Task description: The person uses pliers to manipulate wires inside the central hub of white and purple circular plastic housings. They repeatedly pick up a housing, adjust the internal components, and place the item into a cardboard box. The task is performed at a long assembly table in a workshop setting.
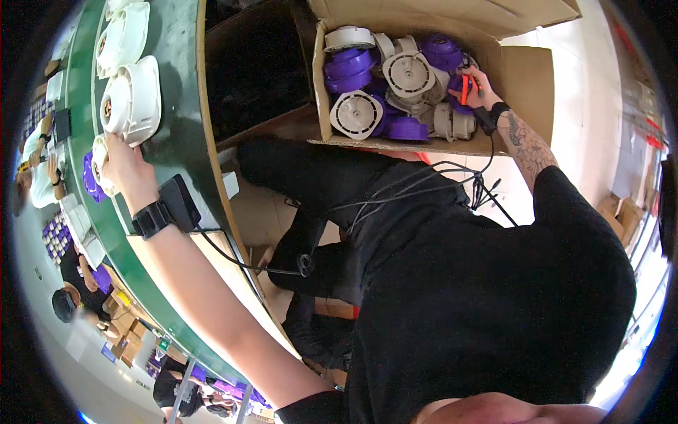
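Note:
My left hand [127,169] is at the bench, its fingers closed on the edge of a white plastic housing [101,166]. A purple round part [90,177] lies right beside that housing. Just beyond my fingers, a larger white housing [133,102] with a round raised middle rests on the bench. My right hand [480,88] is over the open cardboard box, wrapped round a small red-handled tool [466,89] that looks like cutters or pliers. Its jaws are hard to make out. Beneath it lie white housings [408,73] and purple housings [351,68] in a heap.
The cardboard box [547,99] stands right of the green bench [185,134], flaps folded out. More white housings [121,42] line the bench's far end. Black cables [438,169] run across my lap from both wrists. Other people [67,304] work across the bench.

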Demonstrator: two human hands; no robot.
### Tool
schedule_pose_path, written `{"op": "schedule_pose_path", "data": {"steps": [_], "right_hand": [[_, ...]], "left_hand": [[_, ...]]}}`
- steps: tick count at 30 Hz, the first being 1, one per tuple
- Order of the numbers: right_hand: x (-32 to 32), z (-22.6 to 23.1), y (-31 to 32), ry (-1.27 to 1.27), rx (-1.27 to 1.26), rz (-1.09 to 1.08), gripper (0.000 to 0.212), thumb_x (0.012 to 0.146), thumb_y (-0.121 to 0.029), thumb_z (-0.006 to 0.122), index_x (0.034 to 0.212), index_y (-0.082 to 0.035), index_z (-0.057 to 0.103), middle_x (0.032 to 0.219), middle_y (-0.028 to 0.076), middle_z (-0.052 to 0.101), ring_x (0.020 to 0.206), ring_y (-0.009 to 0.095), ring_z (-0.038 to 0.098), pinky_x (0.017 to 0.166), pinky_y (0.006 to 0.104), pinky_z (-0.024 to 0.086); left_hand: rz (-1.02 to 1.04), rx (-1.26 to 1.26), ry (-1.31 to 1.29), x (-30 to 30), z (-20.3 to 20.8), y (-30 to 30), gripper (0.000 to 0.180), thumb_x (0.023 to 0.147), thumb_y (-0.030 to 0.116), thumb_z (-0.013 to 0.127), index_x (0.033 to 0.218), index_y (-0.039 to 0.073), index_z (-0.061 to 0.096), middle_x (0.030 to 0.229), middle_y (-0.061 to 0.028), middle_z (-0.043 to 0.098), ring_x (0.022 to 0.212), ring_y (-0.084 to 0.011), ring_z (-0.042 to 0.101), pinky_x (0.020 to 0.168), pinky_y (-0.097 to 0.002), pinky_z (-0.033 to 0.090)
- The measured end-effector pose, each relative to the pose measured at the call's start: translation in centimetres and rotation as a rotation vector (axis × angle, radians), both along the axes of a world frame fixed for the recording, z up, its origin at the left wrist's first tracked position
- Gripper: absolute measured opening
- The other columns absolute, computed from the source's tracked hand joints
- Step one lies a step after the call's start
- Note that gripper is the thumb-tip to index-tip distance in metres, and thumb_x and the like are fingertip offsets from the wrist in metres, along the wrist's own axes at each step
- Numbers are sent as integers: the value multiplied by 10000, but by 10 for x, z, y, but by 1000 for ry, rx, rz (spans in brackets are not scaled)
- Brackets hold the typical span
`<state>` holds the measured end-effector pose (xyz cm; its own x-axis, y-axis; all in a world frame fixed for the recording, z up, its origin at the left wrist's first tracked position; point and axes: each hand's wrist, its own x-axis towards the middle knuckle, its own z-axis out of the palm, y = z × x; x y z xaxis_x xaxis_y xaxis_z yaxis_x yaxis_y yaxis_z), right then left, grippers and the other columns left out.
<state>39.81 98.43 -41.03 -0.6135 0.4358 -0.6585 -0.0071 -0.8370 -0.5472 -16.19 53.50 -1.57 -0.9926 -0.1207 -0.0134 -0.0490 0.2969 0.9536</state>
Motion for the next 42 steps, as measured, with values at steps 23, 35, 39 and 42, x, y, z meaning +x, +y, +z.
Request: {"op": "schedule_pose_path", "data": {"steps": [23,35,39,42], "right_hand": [[-156,356,-130,660,152,643,779,715,-483,665,1337,-46,493,1197,144,584,962,308,578,833,429,444],[-346,481,-435,1244,-177,1543,845,658,-342,689,1395,12,476,1216,152,617,1031,288,606,900,405,462],[-363,478,-523,1072,-69,1619,841,673,-280,676,1428,22,460,1219,161,624,1055,259,598,943,368,458],[-388,460,-564,967,118,1751,726,754,-214,629,1430,-4,469,1185,138,638,1033,203,592,962,344,455]], "left_hand": [[-154,407,32,240,36,-162,260,1037,130,590,1251,36,475,1298,-190,597,1252,-326,575,1096,-499,436],[-184,1198,-113,280,83,-246,459,1033,395,592,1349,63,571,1332,-85,655,1180,-195,647,1044,-380,512],[125,915,195,284,86,-339,455,1012,398,615,1329,73,592,1237,-69,695,1105,-160,668,982,-324,526],[480,753,232,288,78,-381,280,980,205,676,1169,0,647,1092,-114,721,969,-171,718,758,-307,603]]}}
